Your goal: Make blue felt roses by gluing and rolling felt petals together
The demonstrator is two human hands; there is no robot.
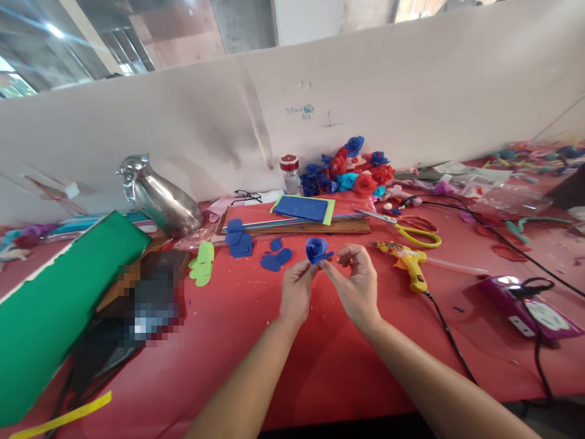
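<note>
Between my two hands is a blue paper flower (316, 249) with rolled petals, raised above the red table (256, 341). My left hand (296, 286) pinches its base from the left. From the right, the thumb of my right hand (356, 281) presses at the flower's lower edge, its other fingers curled. Just beyond and to the left lie loose blue petal pieces (276, 258) and a stack of blue petal pieces (239, 241). Lime green petal pieces (202, 266) rest further left. To the right sits a yellow glue gun (412, 266) with its cord trailing toward me.
Yellow-handled scissors (418, 235) lie behind the glue gun. A purple power strip (530, 308) is at right. Finished paper flowers (351, 171), a lidded jar (290, 174) and a steel jug (164, 198) stand along the white partition (388, 79). A green board (68, 305) leans at left.
</note>
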